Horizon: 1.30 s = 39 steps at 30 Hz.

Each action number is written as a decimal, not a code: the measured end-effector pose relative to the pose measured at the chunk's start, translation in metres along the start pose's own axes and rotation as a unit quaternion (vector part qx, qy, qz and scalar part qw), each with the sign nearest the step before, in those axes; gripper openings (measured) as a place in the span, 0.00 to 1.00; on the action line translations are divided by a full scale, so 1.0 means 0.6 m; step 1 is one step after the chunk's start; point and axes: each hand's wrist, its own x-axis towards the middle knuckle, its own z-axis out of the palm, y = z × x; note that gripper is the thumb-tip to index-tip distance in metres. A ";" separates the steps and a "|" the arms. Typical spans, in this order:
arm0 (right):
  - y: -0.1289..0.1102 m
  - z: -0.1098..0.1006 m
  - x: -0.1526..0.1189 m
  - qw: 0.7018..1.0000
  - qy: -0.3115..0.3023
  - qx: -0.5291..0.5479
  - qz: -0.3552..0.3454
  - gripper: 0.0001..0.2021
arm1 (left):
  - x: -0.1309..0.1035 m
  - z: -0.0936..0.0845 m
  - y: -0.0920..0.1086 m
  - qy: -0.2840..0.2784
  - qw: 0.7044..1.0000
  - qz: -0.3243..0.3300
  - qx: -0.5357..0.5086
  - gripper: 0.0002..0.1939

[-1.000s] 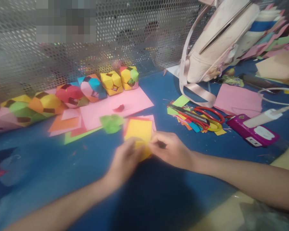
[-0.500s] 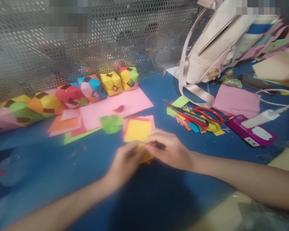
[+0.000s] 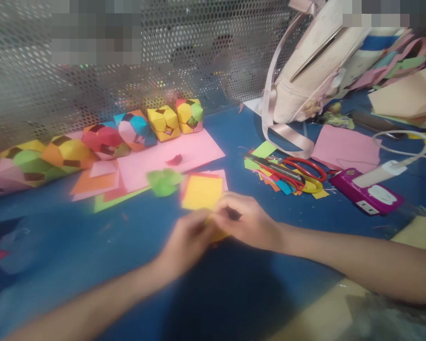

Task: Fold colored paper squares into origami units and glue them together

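Observation:
Between my two hands is a small piece of yellow paper (image 3: 220, 235), mostly covered by the fingers. My left hand (image 3: 189, 236) is closed on its left side, with the fingers blurred. Thumb and fingers of my right hand (image 3: 247, 219) pinch it from the right, close against the left fingertips. Just beyond the hands lies a stack of square paper sheets (image 3: 202, 192), yellow on top with red and pink edges showing. A green folded paper piece (image 3: 164, 182) sits to the left of that stack.
Folded paper balls (image 3: 135, 130) line the perforated metal panel (image 3: 184, 52). Pink sheets (image 3: 142, 166) lie before them. To the right are red-handled scissors (image 3: 305, 166), a cutter (image 3: 277, 166) on paper scraps, a purple device (image 3: 367, 192) with a cable, and a pale bag (image 3: 305, 71).
Both hands stay together on the yellow paper, with slightly less of it showing between the fingers. The view has shifted a little; the other things lie as before.

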 end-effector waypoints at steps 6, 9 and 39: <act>-0.001 0.001 0.000 0.999 -0.013 0.012 0.027 0.06 | 0.002 -0.001 -0.001 0.001 1.000 -0.004 -0.003 0.09; -0.002 -0.003 0.000 0.998 -0.019 0.021 0.057 0.04 | 0.001 -0.004 -0.001 0.049 0.999 -0.010 -0.010 0.09; 0.008 0.000 0.000 0.994 0.028 -0.092 -0.046 0.09 | 0.002 -0.003 -0.005 0.163 0.986 -0.013 0.044 0.05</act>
